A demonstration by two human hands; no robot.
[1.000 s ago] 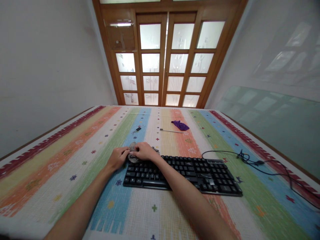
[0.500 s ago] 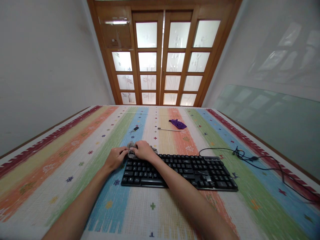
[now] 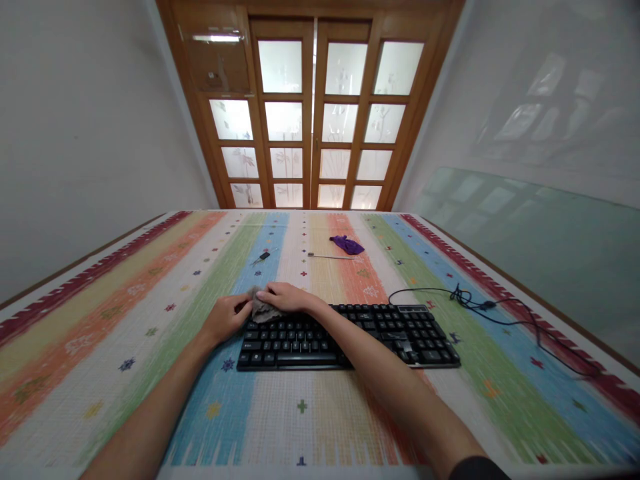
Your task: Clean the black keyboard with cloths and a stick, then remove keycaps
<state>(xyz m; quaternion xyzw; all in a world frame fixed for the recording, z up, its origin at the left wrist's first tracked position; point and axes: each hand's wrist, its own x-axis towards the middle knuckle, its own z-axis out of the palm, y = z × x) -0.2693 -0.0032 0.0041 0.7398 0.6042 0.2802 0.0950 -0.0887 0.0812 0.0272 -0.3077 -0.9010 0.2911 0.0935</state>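
Note:
A black keyboard lies flat on the striped tablecloth in front of me. Over its top left corner is a crumpled grey cloth. My left hand, beside that corner, pinches the cloth's left edge between thumb and fingers. From the right, my right hand reaches across the keyboard and grips the upper part of the same cloth. The fingertips of both hands are close together, partly hidden by the cloth. Keys under the cloth are covered, and my right forearm hides some of the middle ones.
Beyond the keyboard lie a small dark tool with thin metal ends, a thin rod with a small brush-like head and a purple cloth. The keyboard's black cable trails in loops to the right over the tablecloth.
The whole view has shifted slightly left. More of the grey cloth now hangs over the top left keys, and my right hand lies flatter across it. Both hands keep hold.

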